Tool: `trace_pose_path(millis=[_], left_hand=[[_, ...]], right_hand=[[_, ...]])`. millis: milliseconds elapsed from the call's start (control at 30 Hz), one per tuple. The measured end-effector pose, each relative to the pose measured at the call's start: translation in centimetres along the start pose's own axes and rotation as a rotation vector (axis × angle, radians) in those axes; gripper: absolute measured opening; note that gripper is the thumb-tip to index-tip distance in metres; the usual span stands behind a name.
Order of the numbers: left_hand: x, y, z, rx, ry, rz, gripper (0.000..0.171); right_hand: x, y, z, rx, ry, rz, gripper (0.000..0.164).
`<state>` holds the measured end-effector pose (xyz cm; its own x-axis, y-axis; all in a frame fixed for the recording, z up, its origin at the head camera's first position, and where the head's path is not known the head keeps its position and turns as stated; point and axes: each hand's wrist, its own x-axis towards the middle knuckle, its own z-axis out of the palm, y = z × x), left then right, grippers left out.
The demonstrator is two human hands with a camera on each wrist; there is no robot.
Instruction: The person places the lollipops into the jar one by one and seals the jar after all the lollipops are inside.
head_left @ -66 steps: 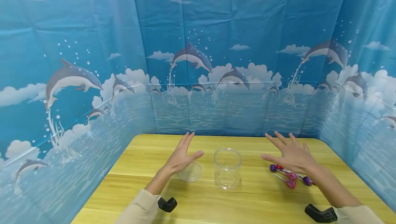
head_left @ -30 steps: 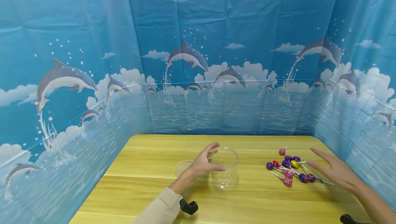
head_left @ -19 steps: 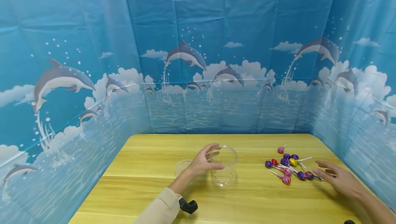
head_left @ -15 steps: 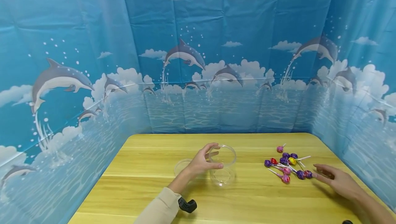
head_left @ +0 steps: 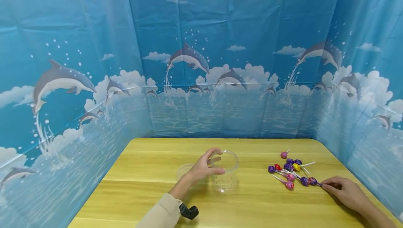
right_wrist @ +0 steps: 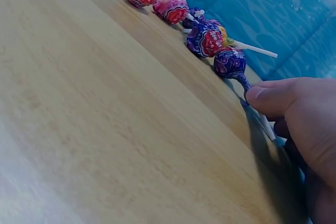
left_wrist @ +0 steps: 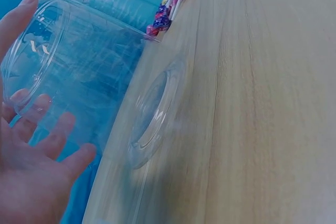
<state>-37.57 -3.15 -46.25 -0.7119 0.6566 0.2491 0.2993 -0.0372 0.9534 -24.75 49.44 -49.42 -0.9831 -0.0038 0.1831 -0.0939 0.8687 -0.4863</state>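
A clear, round plastic jar (head_left: 232, 175) stands upright with its mouth open near the middle of the table. My left hand (head_left: 200, 167) grips it from the left near the rim, thumb on the near side and fingers around the far side. Through the jar's wall (left_wrist: 100, 61) some fingertips show in the left wrist view. My right hand (head_left: 347, 192) pinches the stick of a purple-wrapped lollipop (right_wrist: 230, 62) between thumb and index finger; its head lies at the right end of the lollipop group. Part of that stick is hidden behind the thumb.
Several other lollipops, such as a pink one (head_left: 289, 185) and a yellow one (head_left: 296, 167), lie in a loose heap on the wooden table (head_left: 252, 210). A clear round lid (head_left: 181, 170) lies left of the jar. A dolphin-printed curtain (head_left: 201, 116) surrounds the table.
My left hand has moved right from above the lid to the jar and taken hold of it. My right hand has moved off the lollipops, come down at their right and pinched one stick.
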Motion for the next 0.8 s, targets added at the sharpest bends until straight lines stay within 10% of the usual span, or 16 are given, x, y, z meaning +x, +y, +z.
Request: trace_pose_path(millis=[533, 800], left_hand=[[0.1, -0.4, -0.2, -0.019, 0.002, 0.005, 0.085], [0.0, -0.4, -0.1, -0.030, 0.013, -0.005, 0.083]], right_hand=[[0.5, -0.1, -0.1, 0.008, 0.252, -0.109, 0.015], [1.8, -2.9, -1.9, 0.046, 0.184, -0.068, 0.031]])
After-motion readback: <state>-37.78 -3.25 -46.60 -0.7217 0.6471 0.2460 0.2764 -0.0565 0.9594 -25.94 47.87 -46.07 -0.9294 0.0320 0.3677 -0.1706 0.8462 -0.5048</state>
